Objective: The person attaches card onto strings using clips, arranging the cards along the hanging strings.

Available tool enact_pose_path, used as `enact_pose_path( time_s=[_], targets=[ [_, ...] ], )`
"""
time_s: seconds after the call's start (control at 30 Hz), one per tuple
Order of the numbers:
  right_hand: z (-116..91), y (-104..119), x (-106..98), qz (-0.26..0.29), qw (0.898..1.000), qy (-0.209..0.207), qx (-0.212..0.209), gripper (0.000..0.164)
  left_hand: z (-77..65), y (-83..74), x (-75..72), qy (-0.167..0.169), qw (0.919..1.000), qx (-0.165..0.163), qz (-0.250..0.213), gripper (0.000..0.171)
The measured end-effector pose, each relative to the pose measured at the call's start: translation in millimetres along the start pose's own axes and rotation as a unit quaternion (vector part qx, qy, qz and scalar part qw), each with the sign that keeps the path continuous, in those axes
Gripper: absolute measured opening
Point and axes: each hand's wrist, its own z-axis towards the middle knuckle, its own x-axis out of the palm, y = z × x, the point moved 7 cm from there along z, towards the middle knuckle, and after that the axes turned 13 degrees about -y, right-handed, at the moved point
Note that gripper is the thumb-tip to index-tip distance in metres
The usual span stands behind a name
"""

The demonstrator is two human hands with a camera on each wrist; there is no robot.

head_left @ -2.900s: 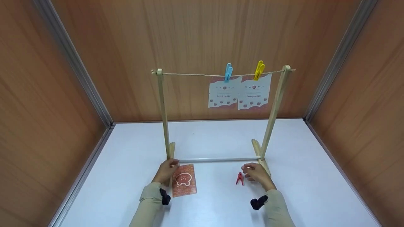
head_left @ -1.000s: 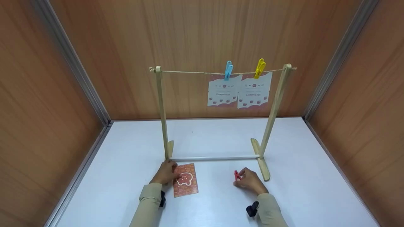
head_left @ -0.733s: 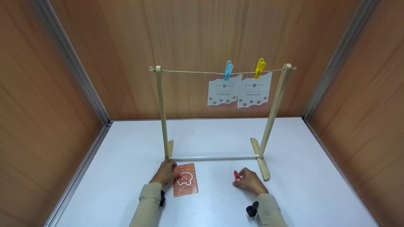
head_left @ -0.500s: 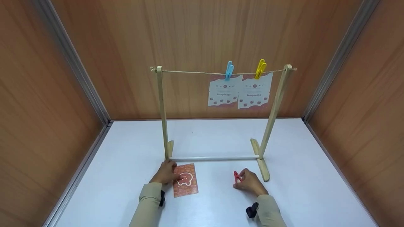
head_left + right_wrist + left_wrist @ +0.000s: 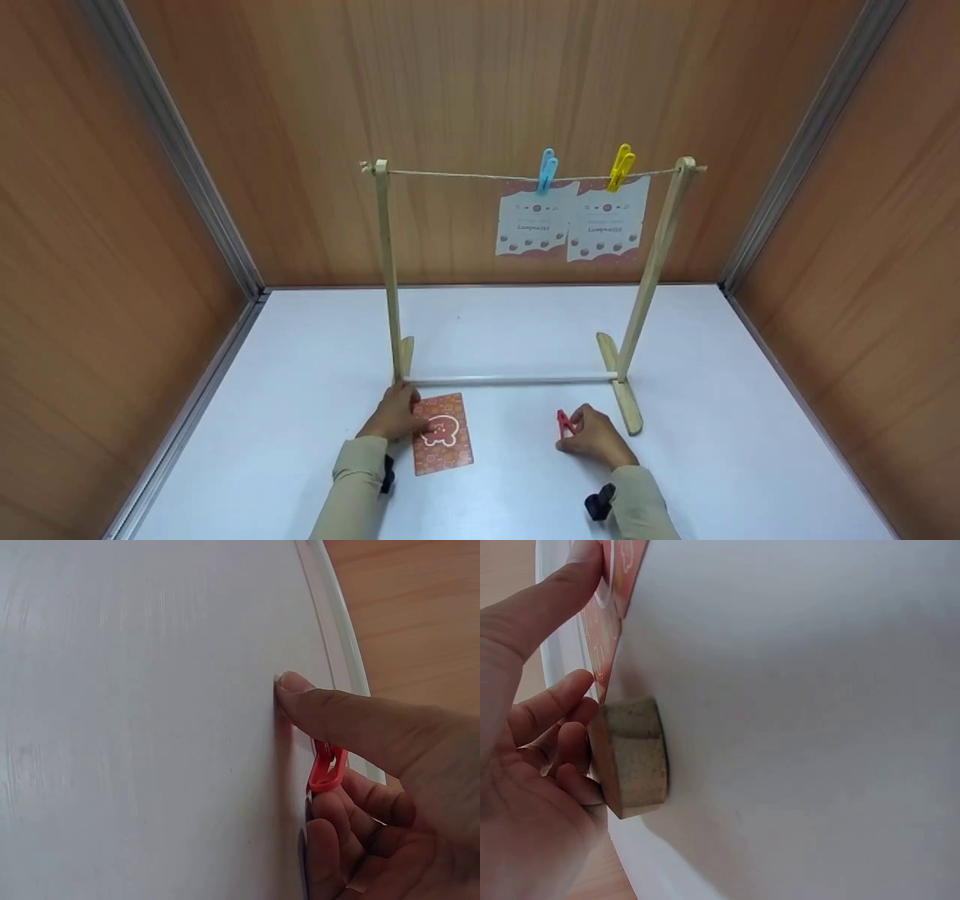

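Note:
On the white table lies a red card with a white bear outline. My left hand is at its left edge, the thumb on its face and the fingertips at the edge, pinching it. In the left wrist view the card looks bent near the thumb, beside the wooden stand foot. To the right, my right hand has thumb and forefinger around a small red clothespin, close to the tabletop. Part of the clothespin hides behind the thumb in the right wrist view.
Behind the hands rises a wooden stand with a string along its top. A blue clothespin and a yellow clothespin hold two white cards there. A white bar joins the feet. Wood-grain walls surround the table.
Over about three seconds my right hand has moved left and taken the red clothespin between its fingers. My left thumb has come onto the card's face. In the last second both hands barely move.

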Motion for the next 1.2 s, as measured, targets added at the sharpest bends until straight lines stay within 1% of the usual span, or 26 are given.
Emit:
enact_pose_path(
  time_s=[0.17, 0.47, 0.6, 0.7, 0.83, 0.97, 1.2],
  targets=[
    [0.4, -0.6, 0.1, 0.002, 1.0, 0.004, 0.008, 0.048, 0.3, -0.1, 0.1, -0.002, 1.0, 0.005, -0.005, 0.05],
    [-0.8, 0.9, -1.2, 0.009, 1.0, -0.001, -0.003, 0.046, 2.0, 1.2, 3.5, -0.005, 0.9998, 0.016, -0.008, 0.055],
    [-1.3, 1.7, -2.4, 0.018, 1.0, -0.007, -0.013, 0.045, 1.1, -0.3, 3.0, -0.002, 0.9997, 0.013, -0.021, 0.055],
    [-1.4, 1.4, -2.4, 0.021, 1.0, -0.01, -0.012, 0.043, 0.1, -1.4, 2.4, 0.001, 0.9996, 0.007, -0.027, 0.053],
    [-1.1, 1.0, -0.8, 0.022, 1.0, -0.011, -0.014, 0.039, -0.8, -0.9, 1.7, -0.002, 0.9997, 0.011, -0.02, 0.055],
    [-1.6, 1.0, -0.3, 0.018, 1.0, -0.01, -0.01, 0.037, -0.5, 1.4, 1.8, -0.008, 0.9998, 0.009, -0.018, 0.061],
    [-1.4, 1.7, -1.2, 0.019, 1.0, -0.004, 0.002, 0.035, -2.1, 2.7, 2.4, -0.015, 0.9991, -0.007, -0.038, 0.059]
  ],
)
